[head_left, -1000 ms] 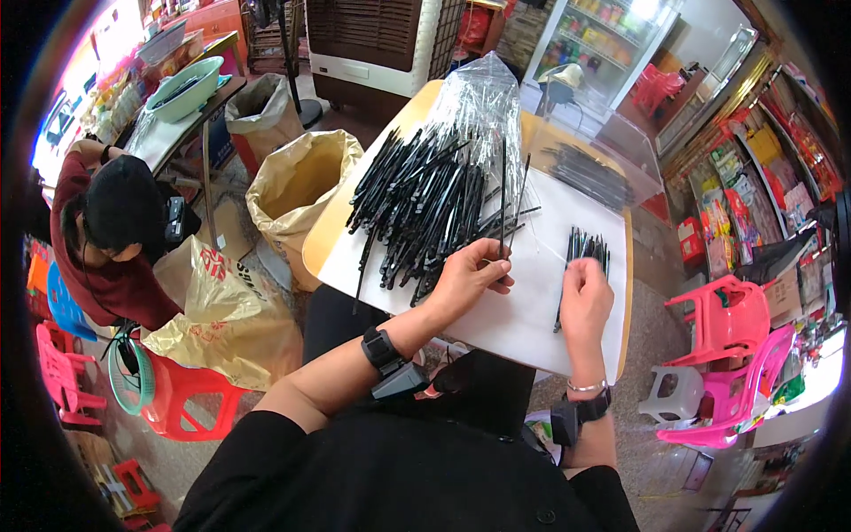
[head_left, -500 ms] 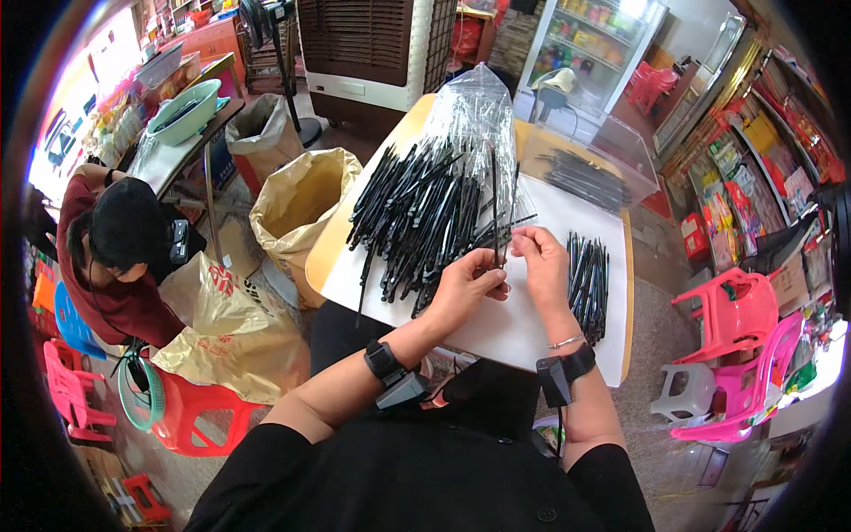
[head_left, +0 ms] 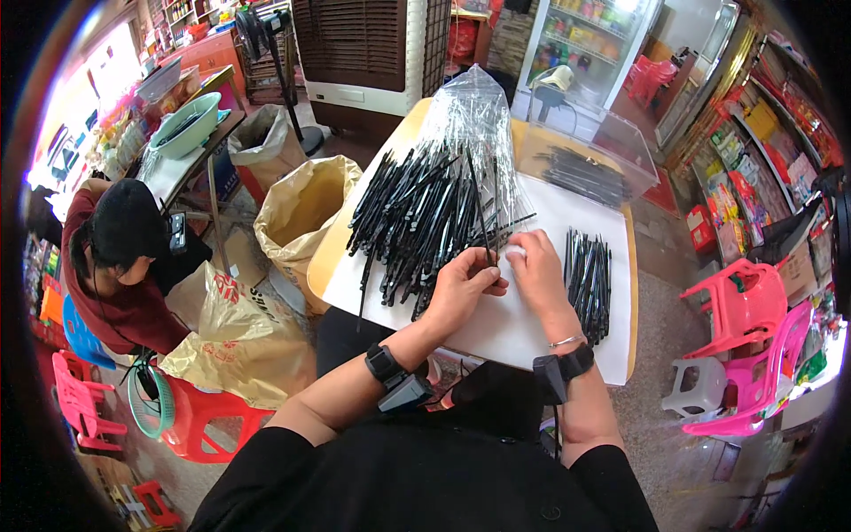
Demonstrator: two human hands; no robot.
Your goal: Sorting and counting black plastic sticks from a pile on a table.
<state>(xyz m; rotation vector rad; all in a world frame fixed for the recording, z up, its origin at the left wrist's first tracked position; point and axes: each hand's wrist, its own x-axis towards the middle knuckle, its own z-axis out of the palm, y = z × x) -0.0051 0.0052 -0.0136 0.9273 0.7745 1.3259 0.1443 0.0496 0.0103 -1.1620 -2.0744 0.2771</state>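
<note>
Black stick (head_left: 480,208) leaning upward above table (head_left: 483,334), left hand (head_left: 461,288) clamping grip on lower end; right hand (head_left: 539,275) hovering just beside, cannot tell its grip; stick pile (head_left: 412,222) lying left.

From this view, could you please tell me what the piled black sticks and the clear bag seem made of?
Black sticks: probably glossy plastic, from the bright streaks, though coated wood or metal is possible. Clear bag: likely thin, shiny plastic film, being see-through and crinkled.

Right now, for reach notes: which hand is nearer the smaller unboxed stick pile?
Right: the right hand is just left of the smaller pile; the left hand is farther left.
</note>
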